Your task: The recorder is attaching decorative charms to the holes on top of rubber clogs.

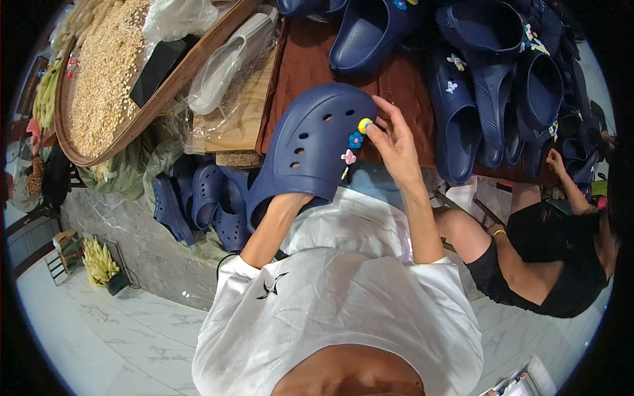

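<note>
Branding-wise, there's a dark star-like emblem [272, 286] on the chest of the white shirt [350, 303], upper left. The left hand [292, 202] is stuck inside a navy clog [320, 142] held up over the lap, just in front of the table. Its fingers are hidden in there, so I can't tell how open it is. The right hand [397, 145] is narrowed onto the clog's edge, thumb on a yellow charm [364, 125], index finger up by the rim. A blue flower charm [356, 140] and a pink-and-white charm [348, 156] sit just below. Behind that is a reddish-brown table [403, 92] with more navy clogs [456, 132] piled on the right. A pale shoe in clear plastic [231, 63] lies left, next to a round tray [153, 119] of grain. The held clog blocks part of the table, and someone in black [561, 277] sits at far right.
</note>
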`<state>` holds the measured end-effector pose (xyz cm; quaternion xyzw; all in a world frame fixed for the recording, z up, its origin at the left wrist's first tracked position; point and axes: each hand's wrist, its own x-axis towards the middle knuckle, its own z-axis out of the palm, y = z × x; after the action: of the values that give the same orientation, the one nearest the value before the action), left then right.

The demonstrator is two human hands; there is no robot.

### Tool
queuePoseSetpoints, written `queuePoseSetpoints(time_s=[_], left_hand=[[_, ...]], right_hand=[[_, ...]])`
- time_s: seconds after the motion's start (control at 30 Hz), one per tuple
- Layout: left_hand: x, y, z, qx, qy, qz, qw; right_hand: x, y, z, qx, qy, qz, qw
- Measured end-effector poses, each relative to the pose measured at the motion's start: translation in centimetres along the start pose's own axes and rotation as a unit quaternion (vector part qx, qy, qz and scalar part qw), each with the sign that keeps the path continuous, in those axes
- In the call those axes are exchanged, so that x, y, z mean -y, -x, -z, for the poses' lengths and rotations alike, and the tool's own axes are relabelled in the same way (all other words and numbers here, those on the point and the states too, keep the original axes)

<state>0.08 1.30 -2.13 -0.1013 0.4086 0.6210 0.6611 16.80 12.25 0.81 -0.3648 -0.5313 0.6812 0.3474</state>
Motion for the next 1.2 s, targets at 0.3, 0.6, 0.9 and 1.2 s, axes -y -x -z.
queuePoseSetpoints(time_s=[0.3,0.6,0.9,1.2], left_hand=[[-0.4,-0.3,-2.9,-0.007,0.008,0.014,1.0],[-0.8,1.5,1.1,0.128,-0.088,-0.055,0.986],[-1.6,4.3,-0.9,0.165,-0.116,-0.096,0.975],[-6.1,3.8,-0.3,0.109,0.138,-0.213,0.961]], right_hand=[[-2.1,-0.8,0.9,-0.031,0.037,-0.016,0.999],[-3.7,-2.0,2.5,-0.09,0.129,-0.021,0.987],[-1.6,0.3,2.1,-0.085,0.249,0.042,0.964],[-1.5,-2.4,4.5,-0.129,0.393,0.189,0.891]])
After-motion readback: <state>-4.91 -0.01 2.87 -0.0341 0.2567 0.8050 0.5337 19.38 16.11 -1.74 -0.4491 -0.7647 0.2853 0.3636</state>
